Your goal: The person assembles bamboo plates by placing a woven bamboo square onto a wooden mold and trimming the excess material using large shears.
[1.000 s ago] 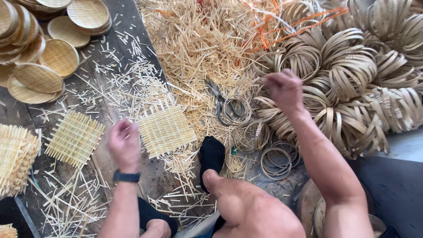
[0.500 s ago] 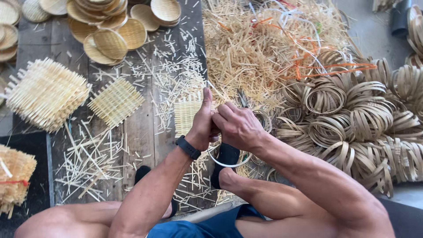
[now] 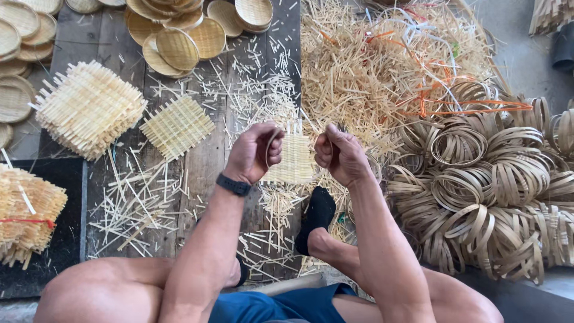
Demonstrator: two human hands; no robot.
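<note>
Left hand and right hand were raised side by side, each with its fingers pinched together on an edge of a small woven bamboo square held between them. A black sock lay just below the fingers. A second woven mat and a stack of mats lay left of the fingers; bamboo rings were piled to the right, round woven trays above.
</note>
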